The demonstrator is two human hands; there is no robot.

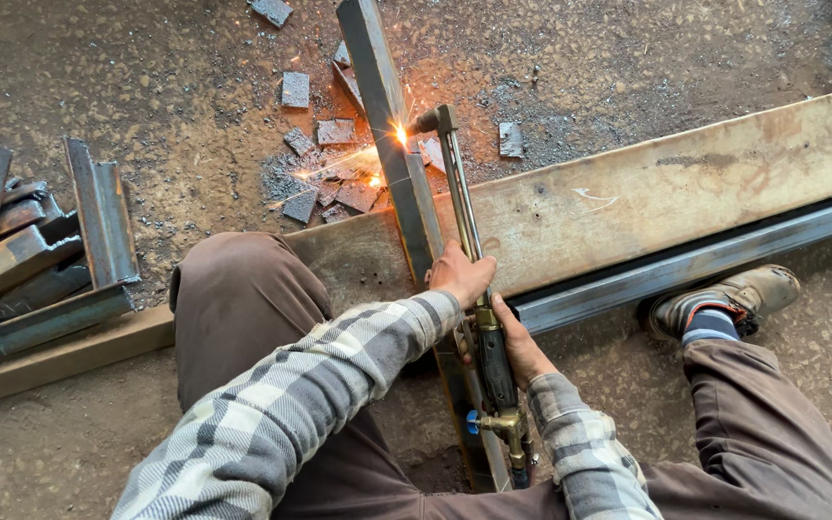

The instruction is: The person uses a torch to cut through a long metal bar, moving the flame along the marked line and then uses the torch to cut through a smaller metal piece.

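While the person sits low on the ground, knees spread, the cutting torch (479,318) runs right up the centre of the frame between both plaid sleeves. Nearest the camera at bottom centre are the brass valve body and a blue knob, with the right hand (520,345) wrapped around the dark handle just above them, grip closed firm on it, probably so the thumb stays handy to the valves. A bit further up, the left hand (459,273) sits closed over the torch's tubes where they cross the wooden plank (647,197), looks like it's braced there as a steady rest so the tip doesn't wander.

That plank runs diagonally from lower left to upper right and props the steel bar (387,106) off the dirt, so the cut end hangs free. A long steel channel (705,258) lies along the plank's near edge, and a worn boot (729,297) rests just beside it at the right.

Further out, the torch head meets the bar in upper centre, with a bright flame and sparks (399,135) spraying left. Hard to tell how deep the cut is through the glare. Small cut-off squares (336,131) litter the ground left of the bar, right where they'd drop. At the far left edge sits a stack of angle pieces (31,250), well apart from the sparks.
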